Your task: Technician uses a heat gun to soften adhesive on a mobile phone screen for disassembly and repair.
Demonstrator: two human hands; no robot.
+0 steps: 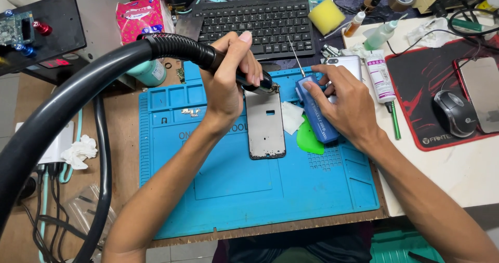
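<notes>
My left hand (228, 70) grips the black handle of a hot-air tool (257, 82) on a thick ribbed black hose (78, 96). Its nozzle points down at the top edge of a grey phone frame (266, 125) lying flat on the blue work mat (249, 185). My right hand (340, 99) rests on a blue rectangular tool (318, 118) with a thin metal needle at its far end, lying just right of the frame. A white tissue (291, 116) and a green plastic pick (309, 140) lie between the frame and the blue tool.
A black keyboard (254, 21) sits behind the mat. A white glue tube (378, 75), dropper bottles (382, 34), yellow sponge (326, 15), mouse (453, 113) on a red-black pad and a phone (481, 91) lie to the right. A power supply box (36, 31) stands far left.
</notes>
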